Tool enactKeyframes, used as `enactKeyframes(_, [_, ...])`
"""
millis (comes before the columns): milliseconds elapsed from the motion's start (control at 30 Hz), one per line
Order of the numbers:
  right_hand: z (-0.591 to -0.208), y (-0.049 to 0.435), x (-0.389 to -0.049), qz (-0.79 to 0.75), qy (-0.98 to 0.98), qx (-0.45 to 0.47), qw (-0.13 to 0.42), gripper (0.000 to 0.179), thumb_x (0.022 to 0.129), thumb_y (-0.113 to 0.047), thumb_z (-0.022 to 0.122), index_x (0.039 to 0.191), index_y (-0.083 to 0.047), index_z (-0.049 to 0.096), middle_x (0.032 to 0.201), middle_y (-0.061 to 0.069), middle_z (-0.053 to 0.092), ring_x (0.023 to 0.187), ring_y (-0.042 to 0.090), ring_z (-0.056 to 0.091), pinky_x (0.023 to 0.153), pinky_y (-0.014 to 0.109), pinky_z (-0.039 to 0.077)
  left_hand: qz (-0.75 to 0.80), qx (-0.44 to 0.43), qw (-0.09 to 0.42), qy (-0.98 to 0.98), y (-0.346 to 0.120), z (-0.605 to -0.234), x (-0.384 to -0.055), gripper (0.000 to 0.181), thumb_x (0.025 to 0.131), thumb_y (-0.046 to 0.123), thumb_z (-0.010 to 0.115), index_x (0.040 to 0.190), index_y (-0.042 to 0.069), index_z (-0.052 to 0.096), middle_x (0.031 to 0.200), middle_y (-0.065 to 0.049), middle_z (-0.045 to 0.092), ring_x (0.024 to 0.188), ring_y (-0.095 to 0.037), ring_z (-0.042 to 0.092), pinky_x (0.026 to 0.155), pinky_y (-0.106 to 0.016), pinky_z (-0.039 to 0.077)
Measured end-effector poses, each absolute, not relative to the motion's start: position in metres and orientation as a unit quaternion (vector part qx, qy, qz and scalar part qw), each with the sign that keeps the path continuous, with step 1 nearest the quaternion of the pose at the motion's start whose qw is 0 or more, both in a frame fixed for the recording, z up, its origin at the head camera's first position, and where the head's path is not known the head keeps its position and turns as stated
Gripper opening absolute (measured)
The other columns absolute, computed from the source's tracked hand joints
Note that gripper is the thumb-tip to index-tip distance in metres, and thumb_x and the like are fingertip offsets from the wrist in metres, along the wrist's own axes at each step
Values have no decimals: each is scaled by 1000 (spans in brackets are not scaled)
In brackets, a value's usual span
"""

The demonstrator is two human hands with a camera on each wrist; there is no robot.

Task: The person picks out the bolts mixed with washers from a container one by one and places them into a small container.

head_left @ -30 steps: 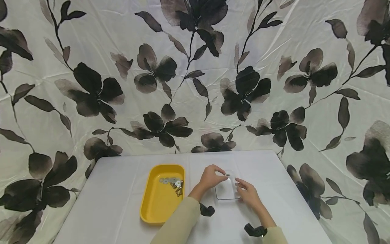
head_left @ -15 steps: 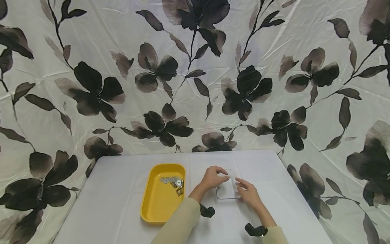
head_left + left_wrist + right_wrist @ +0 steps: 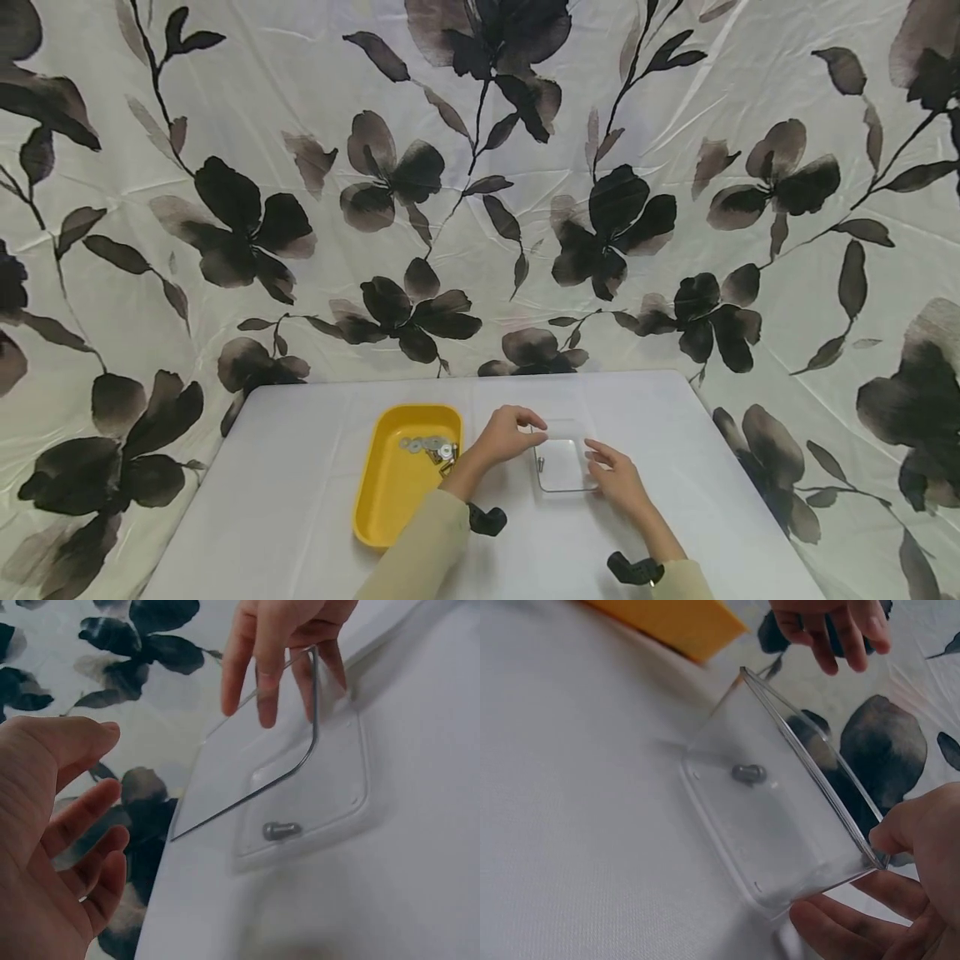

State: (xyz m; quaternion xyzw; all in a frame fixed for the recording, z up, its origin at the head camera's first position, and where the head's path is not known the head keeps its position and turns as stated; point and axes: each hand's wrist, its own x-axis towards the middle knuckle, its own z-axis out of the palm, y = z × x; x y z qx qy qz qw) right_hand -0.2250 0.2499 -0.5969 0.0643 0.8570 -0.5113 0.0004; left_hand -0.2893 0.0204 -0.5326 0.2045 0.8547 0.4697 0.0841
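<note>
A clear square plastic box (image 3: 566,490) stands on the white table with one short metal bolt (image 3: 541,464) lying on its floor near the left wall. In the left wrist view the bolt (image 3: 282,830) shows its thicker head. My left hand (image 3: 510,435) hovers over the box's far left rim, thumb and fingers parted and holding nothing. My right hand (image 3: 617,481) grips the box's right side; in the right wrist view its thumb (image 3: 900,829) rests at the rim corner and the fingers lie along the outside wall.
Left of the box is a yellow tray (image 3: 365,500) holding several flat washers (image 3: 416,446) and several bolts (image 3: 433,457), partly covered by my left forearm. A floral cloth (image 3: 450,250) hangs behind the table's far edge.
The left hand has let go of the bolt, which dropped into the box. The left hand has since drawn back slightly to the left. The right hand has stayed at the box.
</note>
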Motion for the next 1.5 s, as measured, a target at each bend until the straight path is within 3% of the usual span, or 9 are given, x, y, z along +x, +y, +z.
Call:
enactKeyframes(333, [-603, 252, -212, -487, 871, 62, -6, 41, 94, -10, 58, 135, -7, 56, 130, 26, 55, 90, 29, 67, 64, 36, 56, 467, 204, 92, 856, -7, -530, -276, 15, 88, 24, 72, 98, 14, 76, 103, 4, 67, 105, -24, 57, 91, -42, 47])
enactKeyframes(467, [-594, 246, -203, -420, 904, 43, -64, 41, 93, -11, 60, 134, -8, 58, 131, 24, 56, 101, 36, 64, 77, 45, 54, 469, 186, 98, 858, -19, -532, -268, 17, 89, 25, 72, 100, 13, 75, 104, 5, 66, 104, -21, 56, 90, -41, 47])
enactKeyframes(633, [-570, 226, -205, -371, 914, -10, -165, 39, 90, -8, 64, 129, -6, 60, 130, 20, 57, 118, 39, 54, 94, 54, 44, 480, 178, 85, 855, -35, -529, -266, 14, 89, 24, 71, 99, 15, 75, 106, 5, 66, 105, -21, 56, 91, -41, 47])
enactKeyframes(867, [-550, 187, -207, -417, 876, -67, -231, 38, 86, -1, 67, 123, -7, 64, 125, 11, 62, 115, 30, 58, 94, 48, 46, 504, 145, 74, 848, -62, -527, -264, 13, 90, 25, 71, 100, 17, 74, 110, 3, 65, 110, -26, 55, 92, -43, 47])
enactKeyframes(1167, [-549, 130, -204, -473, 847, -103, -220, 33, 85, 2, 68, 117, -8, 68, 118, 5, 65, 102, 25, 62, 83, 45, 52, 512, 105, 59, 850, -96, -533, -264, 18, 89, 22, 71, 104, 11, 73, 109, 0, 65, 108, -30, 56, 91, -43, 48])
enactKeyframes(1500, [-564, 70, -205, -524, 838, -104, -113, 35, 90, -8, 66, 125, -8, 62, 125, 10, 61, 106, 35, 61, 80, 39, 54, 495, 109, -12, 862, -117, -534, -283, 14, 87, 15, 74, 99, 9, 76, 100, -1, 70, 100, -25, 60, 89, -45, 48])
